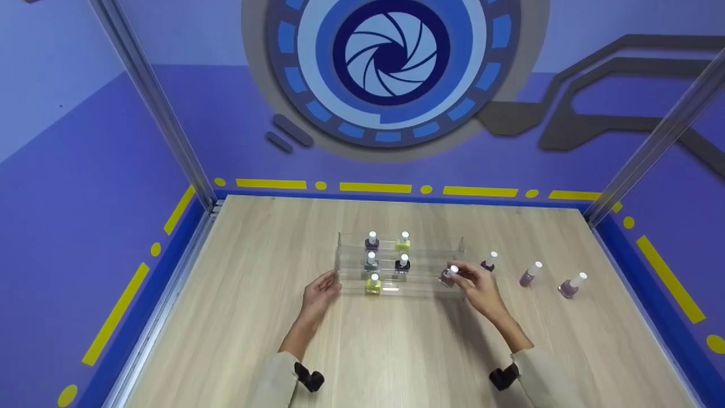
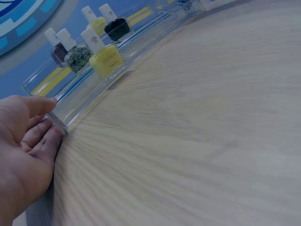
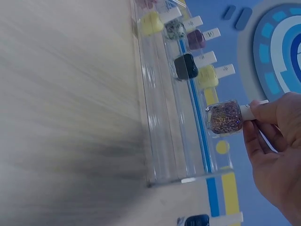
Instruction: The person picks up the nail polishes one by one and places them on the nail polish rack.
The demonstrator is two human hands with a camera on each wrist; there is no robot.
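Five small nail-polish bottles (image 1: 372,240) stand on the clear acrylic tiered rack (image 1: 396,292). The right hand (image 1: 478,283) pinches a sixth, glittery bottle (image 3: 225,117) at the rack's right end; the left hand (image 1: 320,292), fingers relaxed, steadies its left end. Three loose bottles (image 1: 531,273) remain on the wooden counter (image 1: 396,351) to the right.

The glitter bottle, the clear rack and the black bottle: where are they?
Glitter bottle (image 3: 224,117), right wrist view, on its glass body.
Rack (image 2: 89,101), left wrist view, on its front wall.
Black bottle (image 3: 186,66), right wrist view, on its body.

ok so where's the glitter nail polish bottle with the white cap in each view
head: glitter nail polish bottle with white cap, pinched by the right hand at the clear acrylic tiered rack's right end.
left wrist: not in it.
right wrist: centre right, over the rack.
shared landmark: yellow polish bottle on the front tier.
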